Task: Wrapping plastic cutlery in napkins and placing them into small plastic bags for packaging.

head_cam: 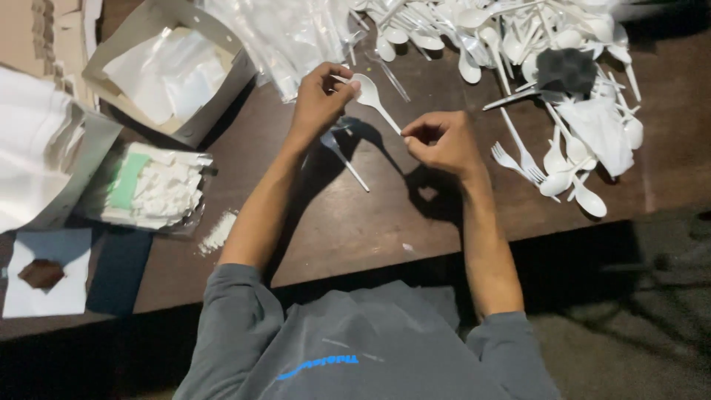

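Far left of the white plastic spoon you hold, a white paper sheet with a brown scrap on it lies at the desk edge. Nearer the spoon but still well to its left sits an open grey cardboard box with clear film inside, and below that box a clear packet of folded white napkins. Just left of the spoon, your left hand pinches the spoon's bowl between thumb and fingertips. A clear empty sleeve lies on the desk just below the spoon. The spoon itself is off the desk, slanting down to the right. Your right hand is closed on the tip of its handle; the two hands are apart, one at each end. Right of the spoon lies a heap of white plastic spoons and forks, with a dark scrap on top.
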